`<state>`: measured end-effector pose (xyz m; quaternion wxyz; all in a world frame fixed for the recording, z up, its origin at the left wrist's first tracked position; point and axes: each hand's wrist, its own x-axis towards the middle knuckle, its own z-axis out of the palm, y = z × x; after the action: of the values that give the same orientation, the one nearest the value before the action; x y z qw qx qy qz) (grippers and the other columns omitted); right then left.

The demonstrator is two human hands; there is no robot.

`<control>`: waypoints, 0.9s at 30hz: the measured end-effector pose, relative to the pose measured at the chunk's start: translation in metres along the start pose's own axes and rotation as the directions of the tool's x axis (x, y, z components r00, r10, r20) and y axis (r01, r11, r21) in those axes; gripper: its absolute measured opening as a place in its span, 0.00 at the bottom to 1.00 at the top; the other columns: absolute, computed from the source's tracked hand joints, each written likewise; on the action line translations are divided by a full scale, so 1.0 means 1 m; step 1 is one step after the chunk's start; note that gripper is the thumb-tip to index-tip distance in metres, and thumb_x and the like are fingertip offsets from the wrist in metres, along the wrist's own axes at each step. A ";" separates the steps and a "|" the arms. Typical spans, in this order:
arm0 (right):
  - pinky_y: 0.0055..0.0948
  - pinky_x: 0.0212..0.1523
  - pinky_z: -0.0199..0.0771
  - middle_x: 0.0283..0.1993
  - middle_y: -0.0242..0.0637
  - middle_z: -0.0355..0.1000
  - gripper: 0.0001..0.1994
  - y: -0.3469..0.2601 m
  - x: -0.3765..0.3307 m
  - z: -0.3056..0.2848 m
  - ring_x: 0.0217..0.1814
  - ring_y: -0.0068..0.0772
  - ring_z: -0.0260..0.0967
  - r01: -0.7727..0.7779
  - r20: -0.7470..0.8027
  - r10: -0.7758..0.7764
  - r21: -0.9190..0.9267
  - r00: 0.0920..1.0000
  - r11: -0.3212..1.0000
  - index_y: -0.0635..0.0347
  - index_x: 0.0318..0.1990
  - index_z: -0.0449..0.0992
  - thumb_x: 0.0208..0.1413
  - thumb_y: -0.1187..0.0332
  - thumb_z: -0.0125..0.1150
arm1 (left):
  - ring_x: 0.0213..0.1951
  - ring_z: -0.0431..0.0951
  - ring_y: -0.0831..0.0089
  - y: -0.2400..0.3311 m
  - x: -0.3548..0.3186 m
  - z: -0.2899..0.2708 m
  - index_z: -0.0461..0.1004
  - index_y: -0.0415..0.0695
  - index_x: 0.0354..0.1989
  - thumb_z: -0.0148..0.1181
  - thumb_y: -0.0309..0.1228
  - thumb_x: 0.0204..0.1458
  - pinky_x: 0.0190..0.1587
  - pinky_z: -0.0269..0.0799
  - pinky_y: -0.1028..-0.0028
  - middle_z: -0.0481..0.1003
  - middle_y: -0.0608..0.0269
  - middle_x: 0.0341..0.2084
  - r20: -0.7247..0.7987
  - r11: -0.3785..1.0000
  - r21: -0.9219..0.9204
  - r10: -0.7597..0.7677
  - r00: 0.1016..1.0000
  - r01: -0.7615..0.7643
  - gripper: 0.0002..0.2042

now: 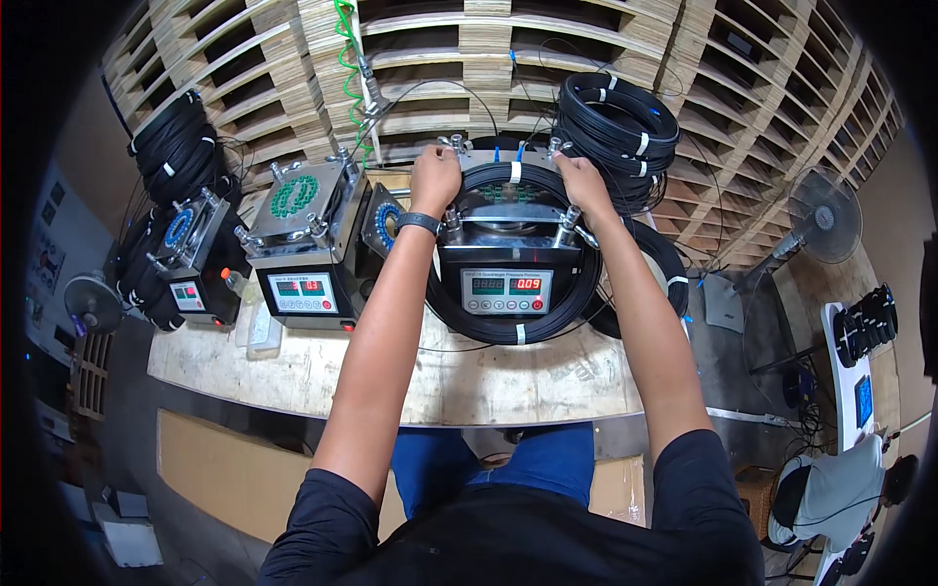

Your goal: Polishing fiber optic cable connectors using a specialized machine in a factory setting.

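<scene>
A metal polishing machine with a red-lit display panel stands in front of me. A coil of black cable, bound with white ties, hangs around its front. At the machine's far edge, two blue connectors stick up from the plate. My left hand is closed at the far left corner, its fingertips on a silver clamp knob. At the far right corner my right hand is closed too, fingers at another clamp knob. Its fingertips are partly hidden.
Two similar machines stand to the left, near a bottle with an orange cap. Stacked black cable coils rise at the back right, more at the far left. A fan and another person are at right.
</scene>
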<state>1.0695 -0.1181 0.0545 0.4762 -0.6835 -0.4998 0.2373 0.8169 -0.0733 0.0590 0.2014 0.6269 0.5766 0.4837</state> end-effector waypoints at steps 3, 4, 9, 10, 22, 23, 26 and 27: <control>0.35 0.55 0.70 0.47 0.53 0.79 0.30 -0.002 -0.002 0.003 0.53 0.47 0.76 -0.005 0.000 0.005 0.024 1.000 1.000 0.68 0.47 0.78 0.57 0.43 0.58 | 0.47 0.78 0.41 -0.004 0.002 0.000 0.77 0.36 0.44 0.54 0.39 0.59 0.51 0.71 0.54 0.79 0.37 0.41 -0.034 1.000 -0.021 0.002 0.999 -0.002 0.17; 0.35 0.55 0.70 0.47 0.52 0.79 0.30 -0.005 -0.004 0.004 0.53 0.46 0.76 0.000 -0.008 0.001 0.029 1.000 1.000 0.67 0.47 0.78 0.57 0.43 0.58 | 0.47 0.78 0.41 -0.007 0.003 0.000 0.77 0.36 0.44 0.54 0.39 0.59 0.51 0.72 0.55 0.79 0.38 0.41 -0.054 0.999 -0.042 0.013 0.998 -0.015 0.17; 0.36 0.56 0.70 0.48 0.54 0.78 0.30 -0.007 -0.005 0.000 0.54 0.48 0.75 -0.022 -0.017 0.022 0.010 1.000 1.000 0.67 0.47 0.78 0.57 0.42 0.58 | 0.47 0.79 0.43 -0.016 0.009 0.007 0.77 0.35 0.43 0.56 0.40 0.58 0.51 0.72 0.57 0.79 0.38 0.41 0.024 0.993 -0.117 -0.006 1.000 0.009 0.18; 0.36 0.57 0.70 0.49 0.56 0.78 0.31 -0.007 -0.003 -0.001 0.55 0.50 0.75 -0.027 -0.022 0.027 -0.010 0.999 1.000 0.67 0.47 0.78 0.57 0.42 0.57 | 0.47 0.79 0.43 -0.018 0.011 0.008 0.77 0.35 0.43 0.56 0.41 0.58 0.51 0.72 0.58 0.79 0.38 0.41 0.043 0.992 -0.130 0.001 0.999 0.004 0.18; 0.37 0.58 0.68 0.48 0.55 0.78 0.32 0.000 -0.001 -0.001 0.56 0.50 0.74 -0.015 0.020 0.015 0.030 1.000 0.999 0.67 0.46 0.79 0.58 0.40 0.55 | 0.46 0.79 0.45 -0.010 0.005 0.007 0.78 0.35 0.41 0.57 0.44 0.58 0.50 0.72 0.58 0.80 0.41 0.40 0.063 0.997 0.012 -0.083 0.995 0.082 0.20; 0.37 0.58 0.68 0.48 0.55 0.78 0.32 -0.002 -0.002 0.001 0.56 0.50 0.74 -0.016 0.024 0.015 0.033 1.000 0.999 0.67 0.46 0.79 0.58 0.40 0.55 | 0.46 0.79 0.45 -0.013 0.006 0.005 0.78 0.35 0.41 0.57 0.44 0.58 0.50 0.72 0.58 0.80 0.41 0.40 0.061 0.996 0.016 -0.084 0.995 0.084 0.20; 0.36 0.58 0.68 0.47 0.54 0.78 0.31 -0.003 -0.003 0.005 0.55 0.49 0.75 -0.007 -0.009 0.007 0.040 1.000 0.999 0.66 0.47 0.79 0.58 0.40 0.56 | 0.47 0.79 0.46 -0.022 0.010 0.005 0.79 0.35 0.41 0.58 0.44 0.58 0.50 0.72 0.59 0.80 0.42 0.41 0.042 0.995 -0.077 -0.059 0.997 0.062 0.20; 0.37 0.58 0.68 0.48 0.54 0.78 0.31 -0.004 -0.002 0.005 0.55 0.50 0.75 -0.012 0.002 0.011 0.049 1.000 0.999 0.66 0.47 0.79 0.58 0.40 0.55 | 0.47 0.80 0.46 -0.025 0.013 0.006 0.79 0.35 0.42 0.58 0.43 0.57 0.51 0.72 0.59 0.80 0.41 0.41 0.050 0.992 -0.110 -0.051 0.997 0.056 0.20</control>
<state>1.0629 -0.1175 0.0550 0.4910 -0.6742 -0.4903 0.2530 0.8070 -0.0532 0.0412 0.2623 0.6103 0.5604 0.4947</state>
